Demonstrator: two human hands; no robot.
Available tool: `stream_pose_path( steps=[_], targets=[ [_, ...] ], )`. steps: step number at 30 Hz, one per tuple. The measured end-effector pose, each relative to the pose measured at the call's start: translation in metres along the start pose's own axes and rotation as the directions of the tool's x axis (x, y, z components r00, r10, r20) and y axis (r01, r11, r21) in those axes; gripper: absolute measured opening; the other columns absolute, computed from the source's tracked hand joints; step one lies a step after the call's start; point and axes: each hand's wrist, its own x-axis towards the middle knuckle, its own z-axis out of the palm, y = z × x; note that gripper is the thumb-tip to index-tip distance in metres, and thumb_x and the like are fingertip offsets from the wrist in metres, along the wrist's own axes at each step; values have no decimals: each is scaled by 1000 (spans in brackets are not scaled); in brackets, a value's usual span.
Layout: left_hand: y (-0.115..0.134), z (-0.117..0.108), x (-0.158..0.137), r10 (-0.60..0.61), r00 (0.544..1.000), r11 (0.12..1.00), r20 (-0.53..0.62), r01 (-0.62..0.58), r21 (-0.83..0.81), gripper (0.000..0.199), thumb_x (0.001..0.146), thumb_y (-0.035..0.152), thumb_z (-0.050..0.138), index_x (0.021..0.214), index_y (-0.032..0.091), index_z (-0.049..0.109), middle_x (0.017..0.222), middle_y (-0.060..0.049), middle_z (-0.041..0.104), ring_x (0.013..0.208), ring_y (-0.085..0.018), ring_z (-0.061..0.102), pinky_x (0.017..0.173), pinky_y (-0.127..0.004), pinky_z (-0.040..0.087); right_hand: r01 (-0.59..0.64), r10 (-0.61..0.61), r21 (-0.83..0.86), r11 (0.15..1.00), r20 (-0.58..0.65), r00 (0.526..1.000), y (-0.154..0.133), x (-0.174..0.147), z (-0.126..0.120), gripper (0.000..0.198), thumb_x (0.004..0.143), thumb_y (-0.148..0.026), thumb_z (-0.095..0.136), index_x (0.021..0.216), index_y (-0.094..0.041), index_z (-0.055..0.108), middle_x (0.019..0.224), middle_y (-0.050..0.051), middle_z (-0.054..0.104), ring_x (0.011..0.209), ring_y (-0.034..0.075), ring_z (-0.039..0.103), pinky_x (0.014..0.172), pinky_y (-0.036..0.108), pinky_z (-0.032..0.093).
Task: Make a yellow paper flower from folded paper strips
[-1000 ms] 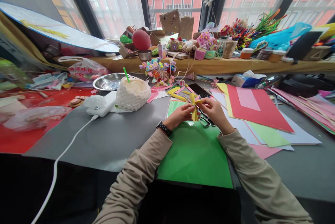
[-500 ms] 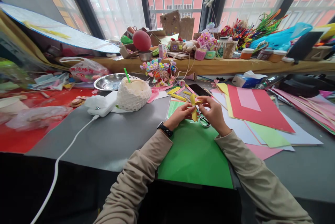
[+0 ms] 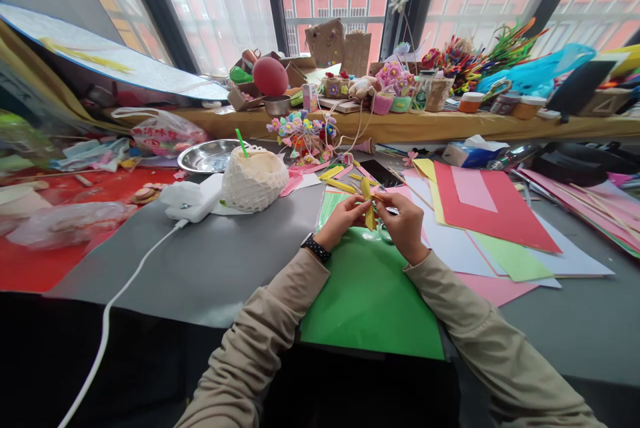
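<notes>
Evidently mid-shaping: left hand (image 3: 349,218) and right hand (image 3: 406,223) pinch the yellow paper (image 3: 369,216) between their fingers, over the green sheet's (image 3: 373,301) far part — yellow strips (image 3: 341,186) lie beyond. Next move seems to want light, even pressure — folds may crush.

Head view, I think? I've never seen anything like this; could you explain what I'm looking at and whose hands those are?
There is no machine arm here: these are a person's own bare hands, seen from a camera worn on the head, looking forward and down. The left hand, with a wristwatch at its wrist, and the right hand pinch a yellow paper piece between them, above a green sheet. On the gray table, a green straw stands in a rounded object in white netting, near a metal tray. Red paper lies to the right.
</notes>
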Motion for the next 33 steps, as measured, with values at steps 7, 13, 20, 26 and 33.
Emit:
stream_pose_path(
  steps=[7,13,20,26,33],
  targets=[
    [2,-10,7,-42,993,996,109,51,-80,52,64,58,52,87,12,58,83,-9,64,72,-17,62,71,-29,46,-13,-1,128,992,112,994,1,10,-10,17,77,-23,50,87,-19,63,84,4,66,72,16,62,67,30,50],
    [4,-16,10,-9,1000,957,-19,3,-291,31,73,41,54,84,13,60,81,-5,65,74,-12,60,75,-26,46,95,-127,169,981,189,974,-2,13,-13,13,76,-21,53,82,-23,65,84,3,64,82,16,58,74,32,47],
    [2,-19,9,-42,999,946,25,47,-320,16,68,20,61,82,14,63,80,-3,64,71,-9,59,76,-25,45,149,-174,132,980,202,964,-4,14,-14,13,76,-21,53,82,-24,65,80,3,61,78,15,56,70,31,47],
    [1,-18,11,-19,998,948,-52,1,-319,12,63,15,64,75,12,64,72,-2,64,67,-9,58,77,-26,45,218,-216,6,976,177,960,0,12,-14,15,77,-21,51,87,-22,62,78,4,61,76,17,55,69,31,46],
    [3,-16,9,-37,995,956,-95,8,-295,12,66,12,60,78,12,64,71,0,64,68,-9,59,76,-24,45,346,-324,-120,931,173,930,1,12,-15,14,80,-24,48,84,-22,61,78,4,62,77,17,55,69,30,46]
  ],
)
